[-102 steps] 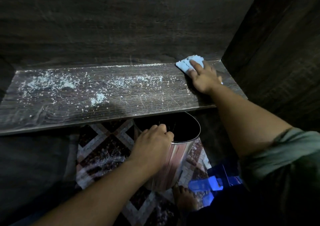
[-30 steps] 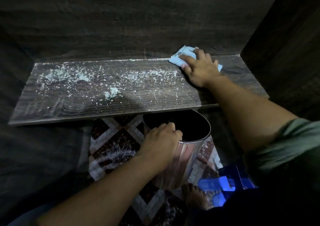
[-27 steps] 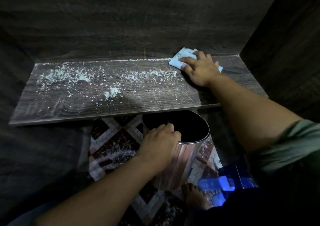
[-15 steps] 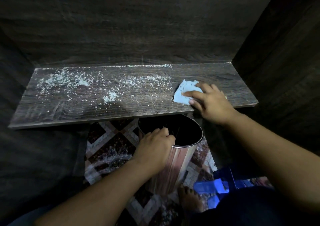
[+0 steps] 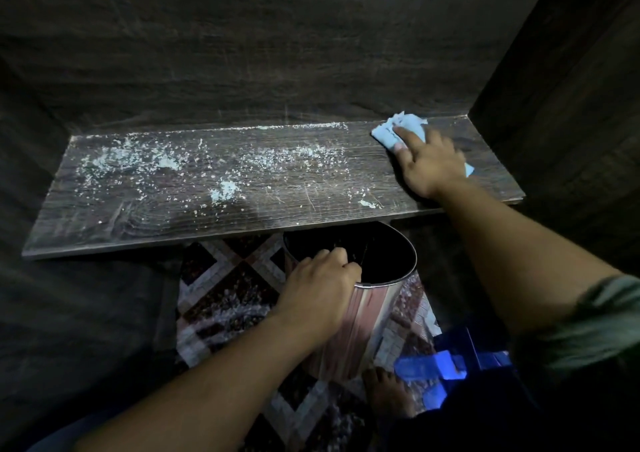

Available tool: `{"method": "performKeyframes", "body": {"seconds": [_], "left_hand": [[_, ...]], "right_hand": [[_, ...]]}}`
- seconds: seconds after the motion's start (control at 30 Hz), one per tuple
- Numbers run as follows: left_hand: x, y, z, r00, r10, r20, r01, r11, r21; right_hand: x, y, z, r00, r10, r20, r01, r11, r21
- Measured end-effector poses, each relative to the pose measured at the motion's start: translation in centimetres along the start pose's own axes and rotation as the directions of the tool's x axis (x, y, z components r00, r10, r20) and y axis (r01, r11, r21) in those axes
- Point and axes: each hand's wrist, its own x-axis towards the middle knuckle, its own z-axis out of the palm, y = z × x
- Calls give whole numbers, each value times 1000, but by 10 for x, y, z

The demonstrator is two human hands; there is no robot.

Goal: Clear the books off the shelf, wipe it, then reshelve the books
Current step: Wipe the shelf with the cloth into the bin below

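A dark wooden shelf (image 5: 145, 223) runs across the middle, bare of books and strewn with white crumbs (image 5: 225, 188) on its left and centre. At the shelf's back right corner lies a light blue cloth (image 5: 398, 129), and my right hand (image 5: 429, 164) presses flat on it with straight fingers. Below the shelf's front edge my left hand (image 5: 318, 289) grips the rim of a shiny metal bin (image 5: 360, 334), fingers curled over the edge into its dark opening. No books are in view.
The cabinet's back panel (image 5: 277, 53) and right side wall (image 5: 561, 105) close in the shelf. A patterned rug (image 5: 221, 292) lies on the floor under the bin. A blue object (image 5: 429, 368) and a bare foot (image 5: 384, 392) are beside the bin.
Half a second ago my right hand and the cloth were near the shelf's front edge above the bin; they are now back at the rear right corner. My left hand keeps its hold on the bin.
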Motion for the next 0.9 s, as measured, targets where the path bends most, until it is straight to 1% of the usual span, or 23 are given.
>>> {"method": "performKeyframes", "body": {"seconds": [0.17,0.23,0.3,0.53,0.6,0.7,0.73,0.77,0.8,0.83,0.87,0.9], "left_hand": [[-2,2,1,1000,1,5,-2,1000,10],[-2,3,1,1000,-4,10,3,1000,21],[-2,5,0,1000,-8,18,7,1000,30],[-4,7,-4,999,4,42,-7,996,83],[-6,7,-6,999,2,46,-7,995,95],[-11,7,-7,999,6,45,-11,993,120],[-12,7,-7,999,6,47,-11,993,121],[-13,6,-7,999,5,47,-10,993,120],[-13,6,-7,999,3,47,-8,993,117],[-14,5,-6,999,2,47,-8,993,117],[-14,5,-6,999,4,49,-10,993,117],[-14,4,-5,999,8,52,-14,993,117]], "right_hand": [[-23,1,1,982,-187,-3,187,982,10],[-42,-2,2,969,-247,-7,247,969,3],[-58,-7,0,958,-287,18,287,958,-9],[-97,-21,-13,943,-308,125,317,946,-60],[-105,-26,-23,931,-312,191,333,939,-90],[-114,-27,-46,887,-317,335,355,933,-58],[-118,-28,-54,885,-321,338,355,934,-42],[-121,-28,-59,898,-326,296,351,936,-32],[-122,-28,-63,922,-325,209,338,941,-24],[-122,-29,-67,945,-314,94,316,949,-9],[-122,-30,-68,955,-297,-22,298,954,26],[-121,-32,-67,956,-276,-104,282,957,59]]}}
